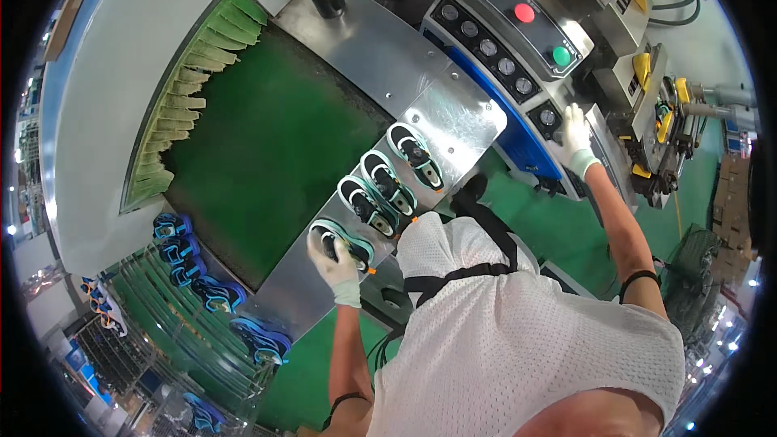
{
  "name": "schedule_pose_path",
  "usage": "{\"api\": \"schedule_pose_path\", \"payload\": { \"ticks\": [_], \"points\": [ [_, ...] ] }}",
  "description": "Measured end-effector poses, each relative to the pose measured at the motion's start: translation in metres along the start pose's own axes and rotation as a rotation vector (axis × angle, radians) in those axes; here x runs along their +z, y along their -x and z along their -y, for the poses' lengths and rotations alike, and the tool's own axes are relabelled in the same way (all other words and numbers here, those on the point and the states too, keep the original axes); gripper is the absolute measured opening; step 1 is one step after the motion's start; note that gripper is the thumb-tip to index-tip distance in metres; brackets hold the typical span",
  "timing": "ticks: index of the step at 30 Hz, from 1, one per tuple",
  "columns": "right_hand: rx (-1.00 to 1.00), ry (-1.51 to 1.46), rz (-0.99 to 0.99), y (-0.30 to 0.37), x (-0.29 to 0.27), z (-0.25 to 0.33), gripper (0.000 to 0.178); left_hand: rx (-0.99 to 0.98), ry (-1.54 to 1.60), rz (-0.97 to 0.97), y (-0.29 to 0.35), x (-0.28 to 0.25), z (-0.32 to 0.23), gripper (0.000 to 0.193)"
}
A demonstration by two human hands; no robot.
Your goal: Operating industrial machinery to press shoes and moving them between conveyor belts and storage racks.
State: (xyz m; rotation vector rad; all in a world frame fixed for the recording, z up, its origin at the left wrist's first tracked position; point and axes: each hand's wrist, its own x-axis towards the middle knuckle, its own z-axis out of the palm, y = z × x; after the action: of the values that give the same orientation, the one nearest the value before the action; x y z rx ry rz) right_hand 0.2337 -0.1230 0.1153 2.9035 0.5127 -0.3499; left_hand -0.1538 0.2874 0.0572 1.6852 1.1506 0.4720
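Shoe [354,246] is gripped by the curled left hand [334,268], right hand [576,142] outstretched.

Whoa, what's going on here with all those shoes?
A person's gloved left hand grips a black-and-teal shoe on a metal ledge. Three similar shoes lie in a row beyond it. The gloved right hand is open near a round gauge on the machine. Blue shoes are off to the left.

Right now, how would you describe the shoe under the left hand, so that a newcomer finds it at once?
Beside the large green surface runs a metal ledge with four black-and-teal shoes. Take the lower-left shoe: only it has the gloved left hand on it.
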Motion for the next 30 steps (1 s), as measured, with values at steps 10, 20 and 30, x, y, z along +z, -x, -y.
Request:
{"api": "schedule_pose_path", "payload": {
  "ticks": [10,20,30],
  "points": [
    [-0.291,-0.843,-0.015,0.025,0.065,0.312,0.059,-0.028,-0.264,0.444,-0.032,0.161,0.028,0.095],
    [0.316,-1.229,0.173,0.026,0.060,0.260,0.062,0.290,-0.176,0.609,-0.066,0.200,0.009,0.071],
    [0.999,-1.260,-0.606,0.264,0.057,0.048,0.065,0.760,-0.151,1.491,0.137,0.291,-0.155,0.069]
  ]
}}
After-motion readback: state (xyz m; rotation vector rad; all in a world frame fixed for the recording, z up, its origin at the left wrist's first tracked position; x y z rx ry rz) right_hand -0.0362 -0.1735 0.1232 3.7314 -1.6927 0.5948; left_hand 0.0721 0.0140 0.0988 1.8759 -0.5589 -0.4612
